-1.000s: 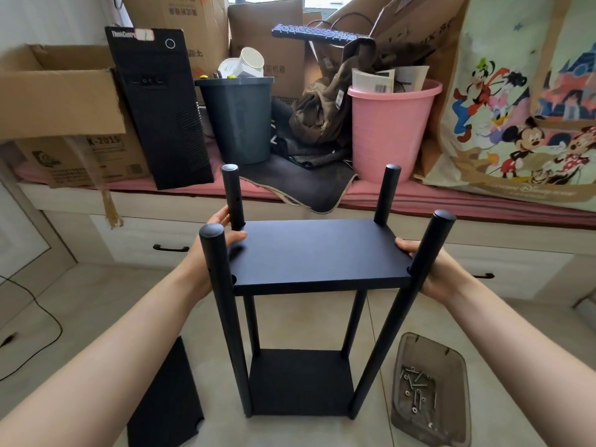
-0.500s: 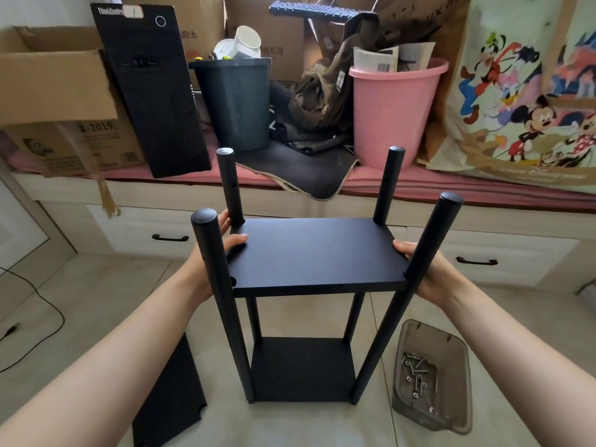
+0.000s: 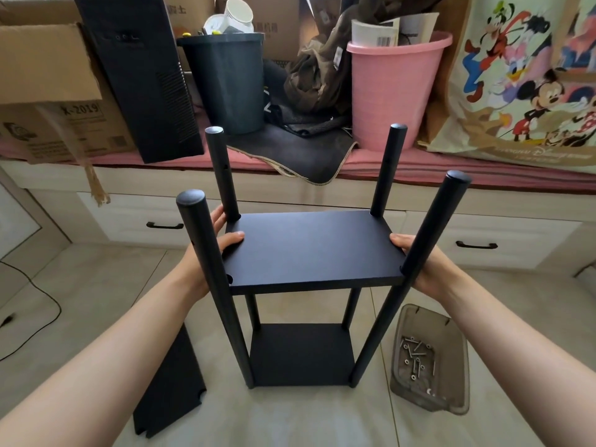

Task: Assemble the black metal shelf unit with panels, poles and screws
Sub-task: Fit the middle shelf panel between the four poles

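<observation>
The left hand and right hand grip the middle panel at frame centre, between four poles. It likely needs levelling with the pole holes, then screws from the tray at lower right.

1. Soft, even daylight filled the scene; brightness was good
2. Shadows on the floor were faint and diffuse
3. Wide-angle distortion bent the edges, stretching both forearms
4. Focus was sharp, without motion blur

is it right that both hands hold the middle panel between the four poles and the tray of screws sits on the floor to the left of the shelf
Not quite. In the head view the tray of screws sits on the floor to the right of the shelf; a spare panel lies on the left. Both the left hand and right hand do hold the middle panel.
</observation>
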Demonstrator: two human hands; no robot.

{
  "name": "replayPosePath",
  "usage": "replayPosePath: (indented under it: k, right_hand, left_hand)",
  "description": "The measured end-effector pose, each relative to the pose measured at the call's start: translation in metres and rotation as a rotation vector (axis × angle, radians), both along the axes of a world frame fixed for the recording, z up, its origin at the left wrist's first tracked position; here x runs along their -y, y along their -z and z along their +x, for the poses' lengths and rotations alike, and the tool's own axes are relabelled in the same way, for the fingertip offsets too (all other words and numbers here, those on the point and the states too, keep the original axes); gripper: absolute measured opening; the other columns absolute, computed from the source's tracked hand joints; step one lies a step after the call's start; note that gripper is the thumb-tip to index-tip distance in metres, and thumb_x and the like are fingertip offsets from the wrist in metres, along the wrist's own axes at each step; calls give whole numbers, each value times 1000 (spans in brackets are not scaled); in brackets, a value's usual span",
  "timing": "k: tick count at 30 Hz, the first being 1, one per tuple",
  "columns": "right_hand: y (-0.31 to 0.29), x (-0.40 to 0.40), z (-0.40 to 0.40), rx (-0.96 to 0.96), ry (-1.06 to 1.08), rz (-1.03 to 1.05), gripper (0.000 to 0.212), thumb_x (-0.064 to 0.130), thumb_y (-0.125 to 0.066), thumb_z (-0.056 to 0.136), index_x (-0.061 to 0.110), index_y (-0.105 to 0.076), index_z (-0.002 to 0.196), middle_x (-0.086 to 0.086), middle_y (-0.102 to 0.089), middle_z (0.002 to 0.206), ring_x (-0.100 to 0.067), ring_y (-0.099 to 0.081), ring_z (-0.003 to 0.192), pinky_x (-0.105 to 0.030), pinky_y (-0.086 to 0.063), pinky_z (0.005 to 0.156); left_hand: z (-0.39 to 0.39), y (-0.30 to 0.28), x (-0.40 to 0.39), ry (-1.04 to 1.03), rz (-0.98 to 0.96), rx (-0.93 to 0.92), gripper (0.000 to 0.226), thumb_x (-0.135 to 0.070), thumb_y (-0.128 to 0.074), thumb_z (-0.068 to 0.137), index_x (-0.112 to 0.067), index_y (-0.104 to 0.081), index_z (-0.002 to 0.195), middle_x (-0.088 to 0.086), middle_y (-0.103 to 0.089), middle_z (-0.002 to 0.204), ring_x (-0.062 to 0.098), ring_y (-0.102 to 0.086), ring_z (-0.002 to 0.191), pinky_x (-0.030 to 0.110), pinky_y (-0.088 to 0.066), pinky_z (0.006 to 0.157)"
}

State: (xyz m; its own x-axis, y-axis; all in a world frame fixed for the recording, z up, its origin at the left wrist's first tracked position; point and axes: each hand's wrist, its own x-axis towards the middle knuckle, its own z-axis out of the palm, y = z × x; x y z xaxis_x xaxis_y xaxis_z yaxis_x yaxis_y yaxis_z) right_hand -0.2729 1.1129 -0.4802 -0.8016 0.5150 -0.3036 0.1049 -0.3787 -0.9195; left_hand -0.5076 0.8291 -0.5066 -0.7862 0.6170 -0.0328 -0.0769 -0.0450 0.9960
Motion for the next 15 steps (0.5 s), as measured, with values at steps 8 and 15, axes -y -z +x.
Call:
replayPosePath:
  k: [8, 15]
  right_hand:
    - [16, -3, -1, 22, -10, -36, 45, 19, -56, 98, -6, -50, 135, -16, -62, 114, -28, -65, 98, -33, -58, 68]
    - [30, -6, -2, 28, -29, -52, 44, 20, -55, 98, -7, -52, 133, -19, -61, 118, -31, -64, 101, -37, -56, 76]
  left_hand:
    - [-1, 18, -1, -38, -23, 35, 52, -28, -75, 80, -57, -50, 115, -31, -66, 108, 5, -70, 101, 21, -59, 66]
    - [0, 28, -4, -56, -38, 45, 53, -18, -69, 92, -57, -47, 120, -31, -62, 114, 3, -69, 101, 21, -59, 66]
